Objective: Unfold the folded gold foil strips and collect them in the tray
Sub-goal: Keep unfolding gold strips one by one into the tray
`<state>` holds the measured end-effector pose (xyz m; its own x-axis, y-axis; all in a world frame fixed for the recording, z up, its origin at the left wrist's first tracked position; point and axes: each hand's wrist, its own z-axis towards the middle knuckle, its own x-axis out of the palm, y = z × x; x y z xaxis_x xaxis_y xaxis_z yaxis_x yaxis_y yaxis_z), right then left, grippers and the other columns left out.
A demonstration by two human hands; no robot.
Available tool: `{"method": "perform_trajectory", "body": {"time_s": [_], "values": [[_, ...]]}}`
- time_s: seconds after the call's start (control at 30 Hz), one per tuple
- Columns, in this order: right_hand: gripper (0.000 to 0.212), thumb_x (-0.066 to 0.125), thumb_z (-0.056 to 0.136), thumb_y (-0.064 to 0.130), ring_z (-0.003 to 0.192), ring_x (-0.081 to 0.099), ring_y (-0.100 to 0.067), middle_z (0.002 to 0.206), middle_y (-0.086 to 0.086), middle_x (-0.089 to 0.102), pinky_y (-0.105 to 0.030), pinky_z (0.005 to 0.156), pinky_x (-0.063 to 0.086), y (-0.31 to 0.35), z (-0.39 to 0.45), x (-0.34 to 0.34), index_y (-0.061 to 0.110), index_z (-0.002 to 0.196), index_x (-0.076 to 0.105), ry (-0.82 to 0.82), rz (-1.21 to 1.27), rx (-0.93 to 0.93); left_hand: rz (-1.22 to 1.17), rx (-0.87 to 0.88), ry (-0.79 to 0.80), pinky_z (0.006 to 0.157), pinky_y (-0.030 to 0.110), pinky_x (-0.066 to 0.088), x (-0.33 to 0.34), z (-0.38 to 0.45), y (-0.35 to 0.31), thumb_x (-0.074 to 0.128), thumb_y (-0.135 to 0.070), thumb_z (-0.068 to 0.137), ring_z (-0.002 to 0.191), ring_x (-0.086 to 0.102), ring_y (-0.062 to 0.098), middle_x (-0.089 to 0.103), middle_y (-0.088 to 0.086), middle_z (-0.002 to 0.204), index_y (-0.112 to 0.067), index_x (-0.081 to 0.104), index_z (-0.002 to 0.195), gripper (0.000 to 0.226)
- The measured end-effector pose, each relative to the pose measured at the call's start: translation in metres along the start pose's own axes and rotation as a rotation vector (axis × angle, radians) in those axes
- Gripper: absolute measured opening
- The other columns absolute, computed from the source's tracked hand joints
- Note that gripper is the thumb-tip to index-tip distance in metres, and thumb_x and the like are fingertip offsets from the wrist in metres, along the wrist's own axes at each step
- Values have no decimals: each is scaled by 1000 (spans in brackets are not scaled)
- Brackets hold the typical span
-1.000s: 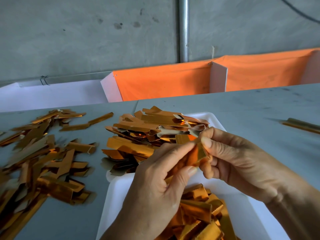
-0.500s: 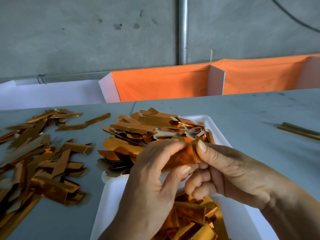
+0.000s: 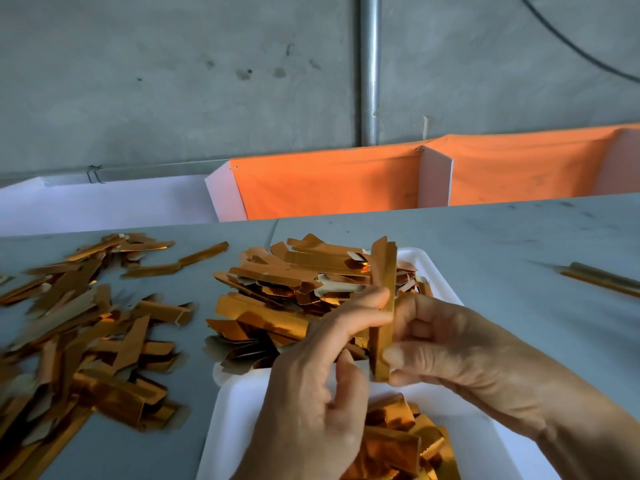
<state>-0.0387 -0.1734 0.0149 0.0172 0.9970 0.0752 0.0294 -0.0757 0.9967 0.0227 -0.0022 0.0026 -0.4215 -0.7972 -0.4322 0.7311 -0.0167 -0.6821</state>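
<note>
A: Edges, quick?
B: I see the white tray [image 3: 446,282] at the bench's [image 3: 502,244] near edge, centre. Open bench on its right, out to a thin gold bundle [image 3: 602,277] near the right edge. The left side is crowded: a loose heap of foil strips [image 3: 79,327] runs to the left edge.
A: Any writing?
B: None I can read.
A: Tray contents?
B: One pile of gold strips [image 3: 298,282] at the far end, spilling over the left rim; more strips [image 3: 398,441] at the near end.
A: Hands?
B: Both above the tray. Left hand [image 3: 311,393] and right hand [image 3: 460,362] pinch one held strip [image 3: 383,306], upright between them, fingers curled round it.
</note>
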Motion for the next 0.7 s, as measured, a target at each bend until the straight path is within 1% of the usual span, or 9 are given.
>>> {"method": "perform_trajectory", "body": {"time_s": [0.07, 0.13, 0.2, 0.3, 0.43, 0.5, 0.57, 0.6, 0.7], "values": [[21, 81, 59, 21, 80, 68, -17, 83, -3, 71, -34, 75, 57, 0, 1, 6, 26, 72, 66, -60, -211, 5, -122, -74, -56, 86, 7, 44, 1, 1, -2, 50, -15, 87, 119, 52, -5, 54, -26, 130, -40, 58, 115, 38], [23, 79, 61, 26, 77, 67, -5, 83, 8, 71, -25, 71, 55, -2, 1, 15, 32, 76, 63, -101, -492, 20, -272, -189, -122, 83, 5, 44, 2, 2, -1, 62, -27, 85, 112, 56, -7, 59, -25, 123, -38, 55, 121, 38], [28, 80, 67, 30, 72, 64, 6, 85, 25, 67, -12, 62, 50, -5, 2, 25, 40, 81, 58, -144, -712, 15, -382, -290, -130, 80, 5, 45, 3, 4, 4, 68, -25, 83, 106, 60, -5, 66, -22, 113, -31, 53, 125, 45], [27, 81, 70, 37, 74, 60, 14, 88, 37, 60, -10, 61, 50, -7, 1, 34, 39, 81, 56, -177, -835, -30, -373, -314, -116, 82, 7, 46, 3, 4, 8, 61, -22, 79, 104, 62, -2, 69, -18, 108, -30, 55, 124, 46], [29, 71, 70, 56, 71, 65, 1, 80, 14, 69, -16, 65, 52, 3, -4, 22, 31, 76, 59, -197, -683, -73, -358, -310, -41, 83, 5, 44, 0, 2, 7, 57, -30, 90, 106, 59, -8, 66, -27, 109, -44, 62, 116, 30], [41, 63, 62, 64, 69, 68, -7, 78, 2, 70, -24, 64, 55, 6, -7, 14, 26, 77, 61, -322, -516, -146, -383, -357, 39, 90, 19, 48, -3, 4, 10, 52, -35, 87, 107, 61, -1, 68, -22, 109, -52, 62, 112, 32], [37, 62, 64, 58, 72, 69, -10, 77, 1, 71, -22, 62, 54, 7, -8, 9, 24, 79, 63, -405, -338, -248, -436, -446, 129, 92, 40, 51, -2, 7, 13, 47, -33, 84, 104, 65, 15, 71, -8, 108, -41, 63, 115, 35], [33, 62, 66, 54, 71, 68, -10, 78, 2, 71, -20, 61, 53, 9, -8, 9, 25, 81, 65, -394, -273, -274, -445, -472, 149, 88, 41, 52, -1, 8, 14, 47, -30, 87, 100, 67, 19, 72, -4, 105, -37, 63, 114, 32], [28, 66, 70, 42, 63, 63, -10, 74, 1, 69, -18, 55, 47, 10, -7, 9, 23, 90, 69, -302, -211, -264, -384, -515, 129, 69, 25, 55, 5, 10, 14, 46, -26, 97, 76, 70, 15, 75, -2, 84, -36, 71, 101, 27]]}}
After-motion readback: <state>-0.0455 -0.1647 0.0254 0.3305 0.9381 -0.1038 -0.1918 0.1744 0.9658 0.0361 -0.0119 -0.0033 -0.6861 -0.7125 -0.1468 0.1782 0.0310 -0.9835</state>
